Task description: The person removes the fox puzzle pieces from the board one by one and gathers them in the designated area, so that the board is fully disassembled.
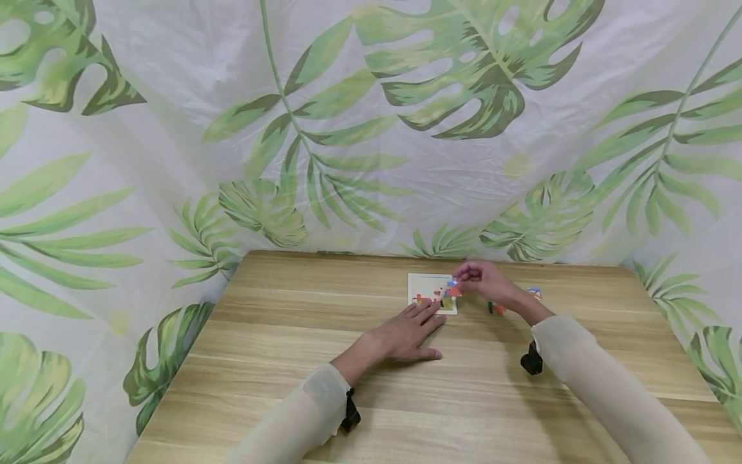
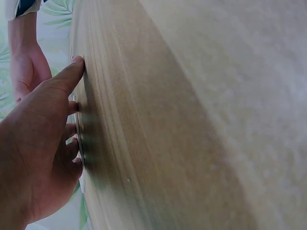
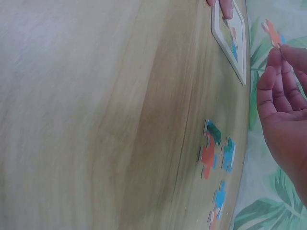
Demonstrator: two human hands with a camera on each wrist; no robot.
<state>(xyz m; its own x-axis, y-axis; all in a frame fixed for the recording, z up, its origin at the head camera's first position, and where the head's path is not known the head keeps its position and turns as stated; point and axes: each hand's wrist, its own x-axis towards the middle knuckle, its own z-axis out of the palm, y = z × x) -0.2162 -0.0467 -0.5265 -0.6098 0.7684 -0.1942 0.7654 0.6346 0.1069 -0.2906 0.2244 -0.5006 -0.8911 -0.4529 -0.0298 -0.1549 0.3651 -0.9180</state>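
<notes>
At the wooden table [image 1: 278,322], your right grip [image 1: 488,283] pinches a puzzle piece [image 3: 273,33]; your left grip [image 1: 402,336], unclenched, rests fingertips on the tray [image 1: 426,285].

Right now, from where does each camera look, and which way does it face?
Head: on the head, facing forward and down at the table; left hand, right hand and sleeves show.
Left wrist: on that wrist, looking low along the table; left hand close, right hand beyond.
Right wrist: on that wrist, facing the table, loose pieces and board; right hand and left fingers show.
Shared by head and right wrist: the held piece.
</notes>
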